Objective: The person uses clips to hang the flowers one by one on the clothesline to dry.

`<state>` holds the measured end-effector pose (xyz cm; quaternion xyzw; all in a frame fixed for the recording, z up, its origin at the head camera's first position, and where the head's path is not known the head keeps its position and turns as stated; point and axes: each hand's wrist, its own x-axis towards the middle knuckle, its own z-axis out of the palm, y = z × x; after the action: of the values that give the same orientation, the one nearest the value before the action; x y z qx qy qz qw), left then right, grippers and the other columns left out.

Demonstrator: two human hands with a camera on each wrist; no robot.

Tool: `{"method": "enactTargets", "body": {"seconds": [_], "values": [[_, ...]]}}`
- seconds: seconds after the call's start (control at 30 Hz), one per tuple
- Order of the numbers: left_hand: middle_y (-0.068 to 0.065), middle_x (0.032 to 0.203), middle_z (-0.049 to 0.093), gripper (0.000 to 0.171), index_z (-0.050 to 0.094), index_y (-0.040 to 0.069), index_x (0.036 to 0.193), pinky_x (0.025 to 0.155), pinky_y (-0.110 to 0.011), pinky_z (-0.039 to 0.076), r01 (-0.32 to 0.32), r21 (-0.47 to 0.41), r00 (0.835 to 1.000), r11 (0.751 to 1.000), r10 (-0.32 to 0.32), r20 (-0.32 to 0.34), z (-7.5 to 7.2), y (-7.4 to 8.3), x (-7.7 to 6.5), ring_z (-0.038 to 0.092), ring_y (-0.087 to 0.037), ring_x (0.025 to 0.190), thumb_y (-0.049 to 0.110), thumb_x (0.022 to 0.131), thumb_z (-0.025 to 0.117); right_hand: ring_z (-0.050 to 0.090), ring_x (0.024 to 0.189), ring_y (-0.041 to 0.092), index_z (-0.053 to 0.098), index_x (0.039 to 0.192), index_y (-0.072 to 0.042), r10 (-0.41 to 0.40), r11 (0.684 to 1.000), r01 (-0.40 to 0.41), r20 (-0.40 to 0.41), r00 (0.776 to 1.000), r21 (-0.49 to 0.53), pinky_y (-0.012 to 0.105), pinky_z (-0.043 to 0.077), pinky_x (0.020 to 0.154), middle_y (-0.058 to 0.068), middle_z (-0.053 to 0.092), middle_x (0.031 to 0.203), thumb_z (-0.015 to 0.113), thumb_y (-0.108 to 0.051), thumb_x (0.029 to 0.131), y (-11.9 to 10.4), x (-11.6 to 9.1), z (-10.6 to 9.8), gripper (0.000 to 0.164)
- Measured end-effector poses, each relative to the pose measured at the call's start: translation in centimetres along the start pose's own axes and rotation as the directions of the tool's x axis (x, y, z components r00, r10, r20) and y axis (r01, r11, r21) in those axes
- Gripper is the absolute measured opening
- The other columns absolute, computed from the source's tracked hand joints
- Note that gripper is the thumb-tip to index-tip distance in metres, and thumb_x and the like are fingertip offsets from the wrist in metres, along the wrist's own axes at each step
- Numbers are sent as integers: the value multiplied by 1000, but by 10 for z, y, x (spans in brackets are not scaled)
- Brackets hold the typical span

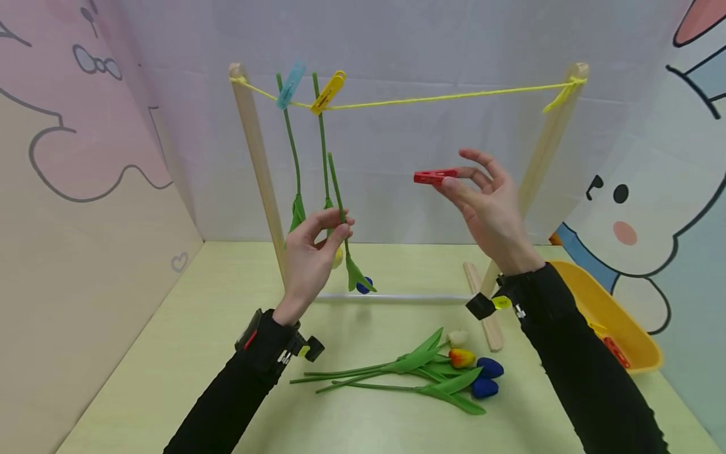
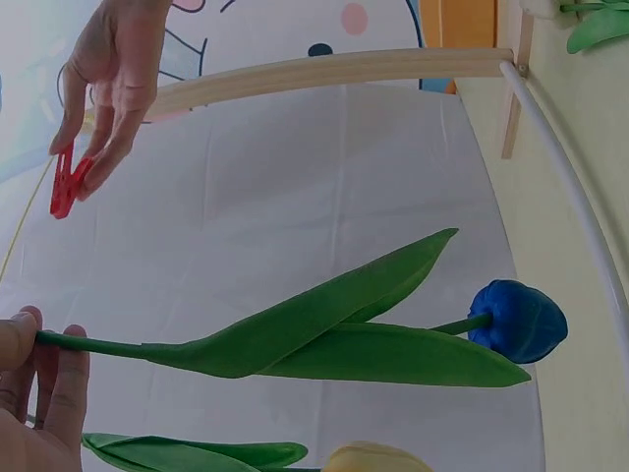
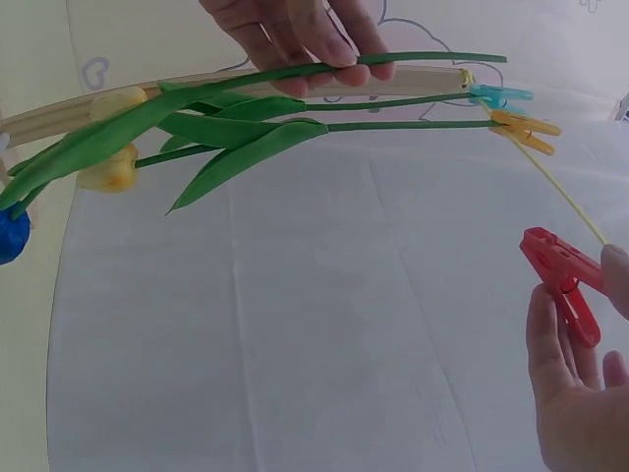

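Head: left grip [image 1: 314, 249] pinches a blue tulip [image 1: 354, 272] by its stem below the yellow line [image 1: 454, 97], presumably so it hangs bloom-down; right grip [image 1: 488, 211] pinches a red peg [image 1: 433, 176] | Left wrist: stem-only hold likely spares the leaves [image 2: 285, 329] | Right wrist: thumb and fingers on the red peg's handles, probably for leverage; blue peg [image 3: 501, 96] and yellow peg [image 3: 526, 131] secure other stems [image 3: 413, 125]

The clothespin [image 1: 434, 176] is red, the tulip [image 2: 295, 329] blue with green leaves [image 2: 393, 354], the cord [image 1: 454, 96] (like one peg [image 1: 329, 92]) yellow.

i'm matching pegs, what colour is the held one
The peg is red, clearest in the right wrist view.
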<state>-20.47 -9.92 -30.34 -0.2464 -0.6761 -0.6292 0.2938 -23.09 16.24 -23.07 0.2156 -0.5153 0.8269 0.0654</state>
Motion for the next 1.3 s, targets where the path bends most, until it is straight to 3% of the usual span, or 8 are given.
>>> {"method": "enactTargets", "body": {"seconds": [0.2, 0.33, 0.5, 0.7, 0.83, 0.9, 1.0, 1.3], "values": [[-25, 111, 69, 28, 64, -5, 123, 87, -28, 61, 43, 7, 999, 999, -43, 31, 5, 8, 14, 68, -4, 95, 1, 95, 65, 71, 87, 16, 50, 130, -9, -84, 993, 86, 25, 996, -77, 24, 58, 92, 8, 57, 97, 64, 9, 91, -6, 9, 15, 45], [-24, 110, 70, 27, 65, -5, 122, 85, -27, 61, 27, 20, 999, 999, -27, 39, 8, 9, 22, 68, -5, 91, 1, 95, 64, 70, 84, 11, 51, 130, -7, -203, 935, 213, 63, 977, -284, 19, 58, 91, 2, 61, 96, 61, 11, 93, -8, 14, 24, 43], [-26, 109, 71, 27, 64, -7, 121, 84, -26, 61, 26, 29, 999, 999, -27, 39, 9, 9, 33, 71, -24, 93, -2, 95, 64, 65, 94, 9, 50, 132, 6, -389, 698, 439, 216, 896, -565, 16, 53, 96, -5, 64, 98, 62, 9, 93, -9, 22, 35, 41], [-28, 107, 71, 28, 64, -8, 123, 85, -25, 61, 39, 31, 999, 999, -40, 32, 8, 9, 46, 71, -39, 91, -1, 95, 64, 60, 105, 32, 52, 127, 14, -498, 361, 658, 460, 735, -661, 30, 46, 108, 27, 62, 111, 57, -1, 99, -18, 40, 48, 32], [-27, 110, 71, 30, 64, -6, 125, 87, -27, 61, 48, 28, 998, 998, -49, 44, 8, 10, 50, 72, -33, 92, 3, 96, 64, 57, 107, 39, 52, 128, 13, -496, 244, 694, 528, 689, -677, 34, 44, 106, 31, 59, 113, 50, -7, 104, -26, 52, 55, 32], [-27, 111, 71, 32, 64, -5, 126, 88, -28, 61, 52, 21, 997, 998, -53, 57, 9, 10, 52, 72, -31, 94, 4, 96, 65, 57, 107, 38, 51, 129, 13, -486, 226, 699, 543, 685, -679, 33, 44, 106, 31, 58, 112, 49, -8, 104, -30, 58, 58, 32], [-28, 112, 71, 32, 63, -6, 127, 89, -29, 61, 45, 11, 996, 999, -46, 73, 10, 13, 55, 73, -31, 94, 3, 96, 64, 60, 104, 36, 51, 129, 12, -482, 249, 692, 533, 696, -678, 30, 47, 108, 30, 60, 107, 55, -8, 102, -36, 63, 65, 34], [-29, 113, 70, 32, 62, -8, 127, 90, -29, 60, 57, -13, 995, 998, -56, 85, 13, 22, 67, 73, -33, 96, 0, 96, 63, 65, 84, -1, 58, 126, 3, -456, 494, 548, 335, 824, -675, 22, 55, 98, -8, 65, 87, 70, -2, 92, -54, 77, 86, 37]]}}
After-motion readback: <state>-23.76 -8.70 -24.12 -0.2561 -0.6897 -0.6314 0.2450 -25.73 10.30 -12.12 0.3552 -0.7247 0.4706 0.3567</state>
